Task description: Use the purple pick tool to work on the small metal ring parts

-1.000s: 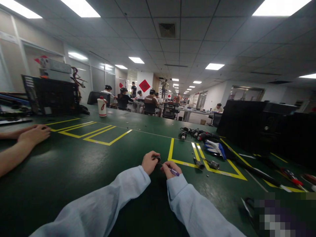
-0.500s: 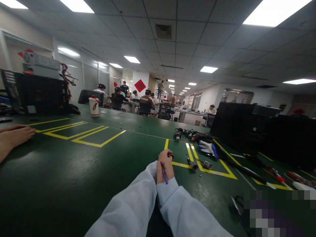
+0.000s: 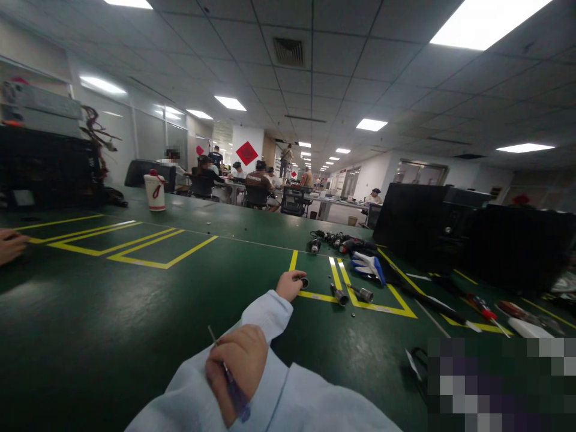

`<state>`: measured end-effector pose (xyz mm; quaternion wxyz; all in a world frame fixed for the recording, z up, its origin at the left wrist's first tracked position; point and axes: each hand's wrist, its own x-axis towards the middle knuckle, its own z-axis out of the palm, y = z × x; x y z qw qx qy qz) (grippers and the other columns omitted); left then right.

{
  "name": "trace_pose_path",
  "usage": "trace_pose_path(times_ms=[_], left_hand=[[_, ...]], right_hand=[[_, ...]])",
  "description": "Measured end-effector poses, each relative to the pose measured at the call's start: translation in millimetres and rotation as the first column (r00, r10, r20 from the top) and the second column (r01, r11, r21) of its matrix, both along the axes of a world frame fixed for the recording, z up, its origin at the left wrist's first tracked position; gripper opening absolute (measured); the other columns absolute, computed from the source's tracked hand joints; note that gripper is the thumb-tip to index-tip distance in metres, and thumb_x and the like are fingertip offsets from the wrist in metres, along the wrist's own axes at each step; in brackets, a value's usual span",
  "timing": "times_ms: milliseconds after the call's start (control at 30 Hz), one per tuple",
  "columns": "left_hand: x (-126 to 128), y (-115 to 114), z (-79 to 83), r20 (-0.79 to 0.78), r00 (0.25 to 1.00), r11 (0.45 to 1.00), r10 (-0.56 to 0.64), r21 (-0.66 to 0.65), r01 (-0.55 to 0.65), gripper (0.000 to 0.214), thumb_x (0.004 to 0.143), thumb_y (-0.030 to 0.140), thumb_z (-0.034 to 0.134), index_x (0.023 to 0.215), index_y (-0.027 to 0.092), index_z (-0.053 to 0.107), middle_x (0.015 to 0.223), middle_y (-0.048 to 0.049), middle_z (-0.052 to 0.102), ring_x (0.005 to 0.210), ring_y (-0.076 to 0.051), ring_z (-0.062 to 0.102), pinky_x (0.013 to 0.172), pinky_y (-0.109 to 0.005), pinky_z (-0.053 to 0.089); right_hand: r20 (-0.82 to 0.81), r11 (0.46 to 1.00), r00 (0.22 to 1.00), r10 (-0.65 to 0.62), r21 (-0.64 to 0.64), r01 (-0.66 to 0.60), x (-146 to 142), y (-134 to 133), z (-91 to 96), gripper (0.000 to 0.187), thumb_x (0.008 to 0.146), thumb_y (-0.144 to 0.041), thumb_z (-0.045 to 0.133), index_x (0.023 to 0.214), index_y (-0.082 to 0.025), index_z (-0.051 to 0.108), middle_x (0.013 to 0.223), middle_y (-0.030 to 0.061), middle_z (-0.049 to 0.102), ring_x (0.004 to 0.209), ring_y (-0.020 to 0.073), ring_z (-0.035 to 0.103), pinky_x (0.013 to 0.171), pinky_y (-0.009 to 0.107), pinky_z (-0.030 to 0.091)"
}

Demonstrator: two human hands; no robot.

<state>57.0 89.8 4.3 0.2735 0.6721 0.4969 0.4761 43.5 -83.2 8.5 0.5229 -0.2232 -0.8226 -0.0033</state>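
Note:
My left hand (image 3: pixel 289 284) reaches forward over the green table (image 3: pixel 112 318). Its fingers are closed on a small dark round part (image 3: pixel 304 282) beside a yellow tape line. My right hand (image 3: pixel 237 362) is drawn back close to the camera and lies over my left sleeve. It is closed on a small purple-handled screwdriver (image 3: pixel 234 389) whose thin shaft points up and to the left.
Two metal sockets (image 3: pixel 339 295) lie just right of my left hand, with a blue-and-white glove (image 3: pixel 368 264) and power tools (image 3: pixel 333 242) behind them. Black computer cases (image 3: pixel 427 222) stand at right, screwdrivers (image 3: pixel 481 309) before them. Another person's hand (image 3: pixel 6 246) rests at far left. A white cup (image 3: pixel 156 192) stands at the back.
My hands were together over the round part. My right hand has since pulled back toward me with the screwdriver, while the left stays forward holding the part. The view has swung right.

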Motion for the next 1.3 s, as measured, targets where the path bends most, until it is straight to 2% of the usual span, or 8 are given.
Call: trace_pose_path(times_ms=[200, 367, 700, 933, 1033, 1100, 1200, 1300], left_hand=[[-1, 0, -0.1, -0.050, 0.998, 0.999, -0.034, 0.034, 0.036, 0.032, 0.065, 0.000, 0.049, 0.092, 0.008, 0.064, 0.092, -0.0112, 0.066, 0.084, -0.017, 0.062, 0.075, -0.025, 0.050], [1, -5, 0.9, -0.188, 0.975, 0.982, -0.117, 0.122, 0.142, 0.034, 0.065, 0.000, 0.049, 0.093, 0.012, 0.064, 0.104, -0.0092, 0.062, 0.101, -0.017, 0.054, 0.092, -0.028, 0.039], [7, -28, 10.6, -0.421, 0.894, 0.943, -0.157, 0.205, 0.262, 0.045, 0.065, 0.010, 0.053, 0.109, 0.015, 0.055, 0.121, -0.0091, 0.049, 0.114, -0.022, 0.041, 0.100, -0.035, 0.029], [17, -47, 18.0, -0.687, 0.724, 0.836, -0.068, 0.356, 0.417, 0.046, 0.069, 0.018, 0.052, 0.115, 0.018, 0.047, 0.129, -0.0097, 0.039, 0.122, -0.024, 0.028, 0.103, -0.040, 0.019], [17, -42, 13.5, -0.691, 0.722, 0.922, 0.034, 0.301, 0.244, 0.045, 0.070, 0.027, 0.054, 0.114, 0.020, 0.047, 0.130, -0.0092, 0.037, 0.122, -0.028, 0.027, 0.101, -0.044, 0.020], [15, -35, 9.2, -0.687, 0.721, 0.973, 0.086, 0.215, 0.089, 0.042, 0.071, 0.030, 0.053, 0.111, 0.018, 0.049, 0.120, -0.0132, 0.046, 0.114, -0.031, 0.038, 0.094, -0.047, 0.028], [13, -25, 4.2, -0.697, 0.713, 0.983, 0.070, 0.168, 0.068, 0.036, 0.075, 0.025, 0.048, 0.110, 0.017, 0.048, 0.101, -0.0127, 0.057, 0.099, -0.027, 0.051, 0.086, -0.042, 0.037], [12, -24, 2.8, -0.707, 0.706, 0.985, 0.043, 0.150, 0.091, 0.033, 0.077, 0.024, 0.046, 0.109, 0.018, 0.048, 0.100, -0.0118, 0.057, 0.094, -0.025, 0.054, 0.082, -0.038, 0.039]], right_hand=[[-0.026, 0.997, 0.999, 0.044, -0.059, -0.045, 3, -6, 5.8, 0.005, 0.076, -0.023, 0.047, 0.080, -0.021, 0.051, 0.080, 0.0015, 0.060, 0.078, 0.0147, 0.055, 0.072, 0.030, 0.042], [0.015, 0.998, 0.999, 0.039, -0.041, -0.038, 5, -8, 10.4, 0.005, 0.076, -0.022, 0.047, 0.079, -0.020, 0.051, 0.080, 0.0016, 0.060, 0.078, 0.0146, 0.055, 0.073, 0.030, 0.041], [0.094, 0.999, 0.995, 0.026, 0.022, -0.029, 9, -3, 14.4, 0.005, 0.076, -0.023, 0.048, 0.079, -0.021, 0.051, 0.078, 0.0001, 0.061, 0.076, 0.0137, 0.056, 0.071, 0.029, 0.042], [0.076, 1.000, 0.997, 0.005, 0.011, -0.006, 6, -6, 10.5, 0.005, 0.075, -0.024, 0.049, 0.077, -0.021, 0.052, 0.078, -0.0001, 0.061, 0.075, 0.0142, 0.056, 0.069, 0.030, 0.042], [0.076, 1.000, 0.997, 0.002, 0.024, -0.004, 5, -5, 9.3, 0.004, 0.076, -0.024, 0.049, 0.076, -0.021, 0.052, 0.076, -0.0004, 0.061, 0.073, 0.0138, 0.056, 0.067, 0.029, 0.042], [0.089, 0.999, 0.996, 0.015, 0.027, -0.017, 5, -5, 10.2, 0.004, 0.076, -0.023, 0.049, 0.077, -0.021, 0.052, 0.077, -0.0002, 0.061, 0.073, 0.0131, 0.056, 0.067, 0.028, 0.042], [0.101, 0.999, 0.994, 0.028, 0.024, -0.030, 8, -5, 12.7, 0.005, 0.076, -0.023, 0.049, 0.079, -0.020, 0.051, 0.078, 0.0001, 0.061, 0.074, 0.0130, 0.056, 0.068, 0.027, 0.043], [0.127, 0.999, 0.992, 0.020, 0.022, -0.023, 10, -7, 14.3, 0.005, 0.076, -0.024, 0.049, 0.080, -0.021, 0.051, 0.079, 0.0011, 0.061, 0.075, 0.0139, 0.057, 0.069, 0.028, 0.043]])
